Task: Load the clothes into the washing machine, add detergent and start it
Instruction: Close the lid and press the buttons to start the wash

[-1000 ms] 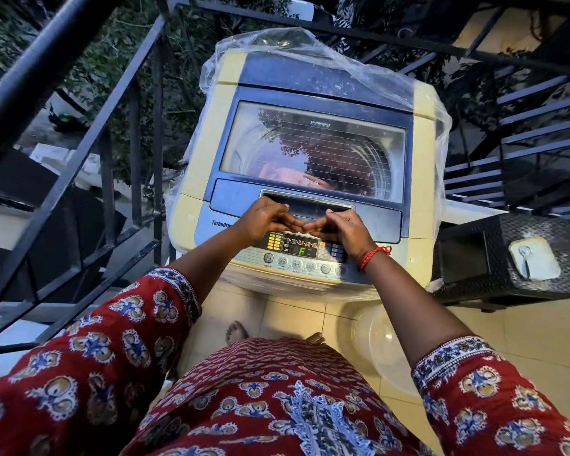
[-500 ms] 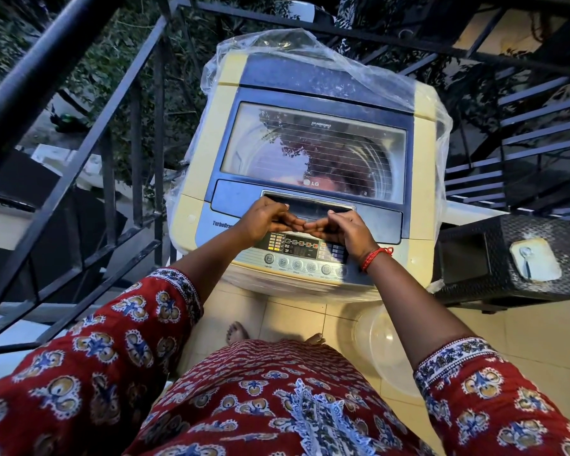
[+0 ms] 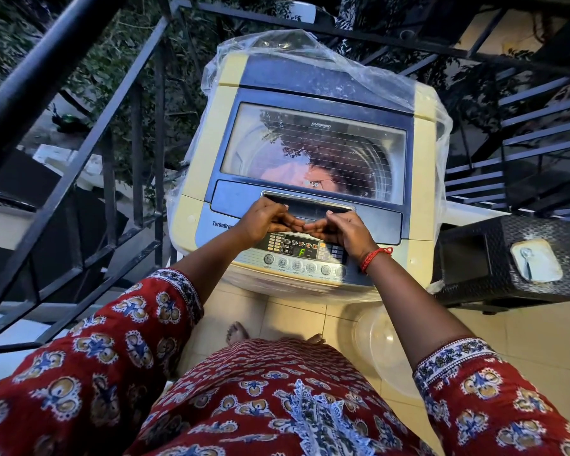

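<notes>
A cream and blue top-loading washing machine (image 3: 422,179) stands in front of me under a loose clear plastic cover. Its glass lid (image 3: 313,149) is down, and pink and dark clothes (image 3: 287,172) show through it in the drum. My left hand (image 3: 264,220) and my right hand (image 3: 346,230) sit side by side at the lid's front edge, just below the handle recess (image 3: 306,205). Their thumbs lie on top and their fingers curl over the edge, fingertips meeting. Below them the control panel (image 3: 301,255) is lit and shows a green F.
A black metal railing (image 3: 79,133) runs along the left, and black stairs (image 3: 524,136) rise at the right. A dark woven box (image 3: 468,258) with a white dish and spoon stands right of the machine. A clear plastic tub (image 3: 385,353) sits on the tiled floor by my feet.
</notes>
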Action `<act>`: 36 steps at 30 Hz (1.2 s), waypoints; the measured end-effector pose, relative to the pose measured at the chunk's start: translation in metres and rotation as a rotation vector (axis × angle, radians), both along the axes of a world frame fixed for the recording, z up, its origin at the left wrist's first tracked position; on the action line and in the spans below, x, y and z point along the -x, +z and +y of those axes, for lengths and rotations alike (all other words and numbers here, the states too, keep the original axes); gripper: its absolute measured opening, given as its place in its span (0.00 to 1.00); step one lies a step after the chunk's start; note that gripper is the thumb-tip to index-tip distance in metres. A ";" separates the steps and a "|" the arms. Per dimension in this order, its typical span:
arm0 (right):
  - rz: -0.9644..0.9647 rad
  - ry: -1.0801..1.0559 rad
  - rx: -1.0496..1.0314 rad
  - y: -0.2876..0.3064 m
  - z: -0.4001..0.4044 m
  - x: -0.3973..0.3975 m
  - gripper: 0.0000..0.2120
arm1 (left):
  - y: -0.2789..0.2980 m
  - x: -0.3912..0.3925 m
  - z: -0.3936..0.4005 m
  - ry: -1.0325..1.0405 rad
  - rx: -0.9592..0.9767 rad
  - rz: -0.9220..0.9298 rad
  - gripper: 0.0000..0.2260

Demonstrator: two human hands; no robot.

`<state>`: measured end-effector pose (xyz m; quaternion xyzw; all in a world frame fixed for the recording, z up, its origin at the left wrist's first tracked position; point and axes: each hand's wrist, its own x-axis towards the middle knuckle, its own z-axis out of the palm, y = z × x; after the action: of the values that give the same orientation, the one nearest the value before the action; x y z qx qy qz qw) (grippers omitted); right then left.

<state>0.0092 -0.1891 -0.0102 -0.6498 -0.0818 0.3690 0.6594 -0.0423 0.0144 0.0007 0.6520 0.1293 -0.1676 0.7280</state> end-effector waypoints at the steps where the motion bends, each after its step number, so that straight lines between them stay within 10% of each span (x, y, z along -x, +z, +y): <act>1: -0.002 0.001 -0.001 0.001 0.000 0.000 0.20 | 0.000 0.000 0.000 0.002 -0.002 0.000 0.19; 36: -0.001 -0.008 -0.008 0.003 0.001 0.000 0.20 | 0.004 0.001 -0.002 0.042 0.025 0.014 0.18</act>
<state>0.0087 -0.1879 -0.0070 -0.6477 -0.0810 0.3660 0.6633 -0.0429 0.0120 0.0045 0.6387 0.1459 -0.1582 0.7387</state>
